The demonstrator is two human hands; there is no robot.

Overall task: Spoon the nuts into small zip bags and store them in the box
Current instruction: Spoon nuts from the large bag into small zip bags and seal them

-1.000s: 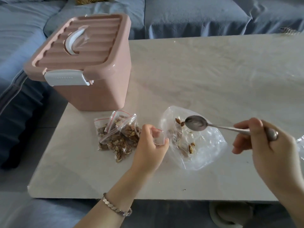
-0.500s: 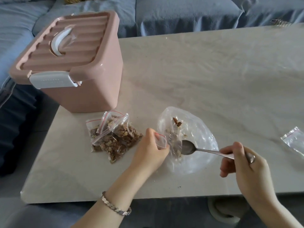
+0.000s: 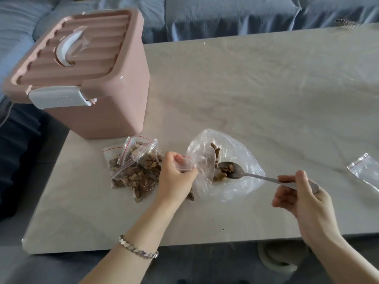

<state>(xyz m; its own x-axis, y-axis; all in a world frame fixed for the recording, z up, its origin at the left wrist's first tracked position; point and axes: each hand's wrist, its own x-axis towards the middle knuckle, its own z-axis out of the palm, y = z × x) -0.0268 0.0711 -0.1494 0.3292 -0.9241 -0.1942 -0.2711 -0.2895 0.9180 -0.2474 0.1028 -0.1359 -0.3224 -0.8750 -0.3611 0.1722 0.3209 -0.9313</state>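
Brown crumbly nuts (image 3: 227, 168) on metal spoon (image 3: 256, 177)

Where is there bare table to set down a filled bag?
Widest: the table behind the large clear bag, right of the pink box. Also bare: the near-left corner before the filled zip bags, and the gap between clear bag and empty zip bag. Crowded: from the box through those bags to the left hand.
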